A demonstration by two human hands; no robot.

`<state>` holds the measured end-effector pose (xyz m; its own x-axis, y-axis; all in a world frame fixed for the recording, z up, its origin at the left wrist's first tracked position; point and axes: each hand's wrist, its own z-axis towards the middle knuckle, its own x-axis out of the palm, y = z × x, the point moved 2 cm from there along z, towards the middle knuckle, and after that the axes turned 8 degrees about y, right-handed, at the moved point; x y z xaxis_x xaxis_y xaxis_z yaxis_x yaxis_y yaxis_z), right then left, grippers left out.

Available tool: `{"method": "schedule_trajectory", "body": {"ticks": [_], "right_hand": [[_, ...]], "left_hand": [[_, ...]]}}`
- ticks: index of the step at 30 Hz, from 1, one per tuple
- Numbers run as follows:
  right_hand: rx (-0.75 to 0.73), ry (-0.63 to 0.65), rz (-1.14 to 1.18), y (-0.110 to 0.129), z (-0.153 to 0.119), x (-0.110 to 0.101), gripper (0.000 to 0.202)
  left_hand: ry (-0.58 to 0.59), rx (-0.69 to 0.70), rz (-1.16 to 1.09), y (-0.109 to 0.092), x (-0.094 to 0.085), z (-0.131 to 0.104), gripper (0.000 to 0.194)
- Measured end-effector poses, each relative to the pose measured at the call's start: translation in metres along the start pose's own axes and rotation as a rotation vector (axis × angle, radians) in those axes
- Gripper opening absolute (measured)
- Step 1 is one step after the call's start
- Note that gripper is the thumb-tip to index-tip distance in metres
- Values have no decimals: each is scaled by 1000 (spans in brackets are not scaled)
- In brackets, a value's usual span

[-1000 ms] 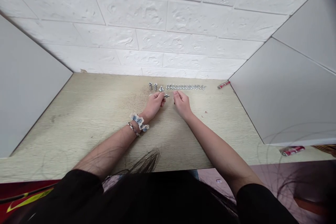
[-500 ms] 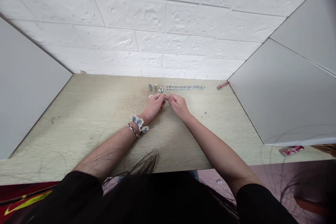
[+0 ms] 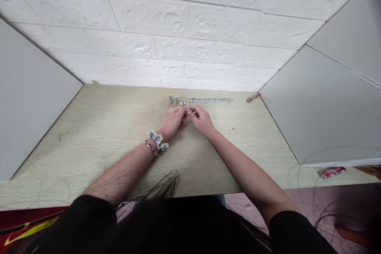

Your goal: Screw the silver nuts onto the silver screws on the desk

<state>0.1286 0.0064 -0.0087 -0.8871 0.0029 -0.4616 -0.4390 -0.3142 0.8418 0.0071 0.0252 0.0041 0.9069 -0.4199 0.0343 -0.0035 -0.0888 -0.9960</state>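
My left hand (image 3: 175, 120) and my right hand (image 3: 202, 120) meet over the tabletop, fingertips almost touching. Pinched between them is a small silvery screw (image 3: 189, 110), mostly covered by the fingers. Both hands are closed on it. Just beyond the fingers, a wide-headed bolt (image 3: 183, 102) stands head down on the wood. To its left are two upright threaded metal inserts (image 3: 176, 99). A row of several silvery screws (image 3: 210, 100) runs off to the right. Part of a small pale thing (image 3: 171, 109) shows behind my left hand.
A white brick-patterned wall (image 3: 172, 49) closes off the back. Grey panels rise at the left (image 3: 32, 99) and right (image 3: 336, 111). One red battery (image 3: 253, 97) lies by the right panel, another (image 3: 332, 172) near the front edge. Small crumbs (image 3: 233, 129) dot the wooden tabletop (image 3: 98, 127).
The fingers of my right hand have shifted on the small screw, with the thumb lower and the index finger stretched over it. More of the metal shows. My left hand stays about where it was.
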Motion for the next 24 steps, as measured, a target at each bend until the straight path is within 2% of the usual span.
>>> {"method": "schedule_trajectory", "body": {"ticks": [2,5,7,10,16,21,24], "right_hand": [[-1,-16,-26,-1,0,-2,33],[75,-34,-19,-3,-1,-4,46],[95,-50,4,-2,-2,-4,40],[57,-48,57,-1,-3,-2,18],[27,6,19,-2,-2,1,20],[109,-34,14,-7,-2,-2,44],[95,-44,75,-7,-2,-2,33]], "left_hand": [[14,-14,27,0,1,-1,30],[21,-32,32,0,1,0,31],[10,-38,7,1,1,0,31],[-1,-29,-41,3,0,2,29],[2,-19,4,2,-1,2,29],[58,-12,104,0,1,-1,32],[32,-32,69,1,1,-1,32]]}}
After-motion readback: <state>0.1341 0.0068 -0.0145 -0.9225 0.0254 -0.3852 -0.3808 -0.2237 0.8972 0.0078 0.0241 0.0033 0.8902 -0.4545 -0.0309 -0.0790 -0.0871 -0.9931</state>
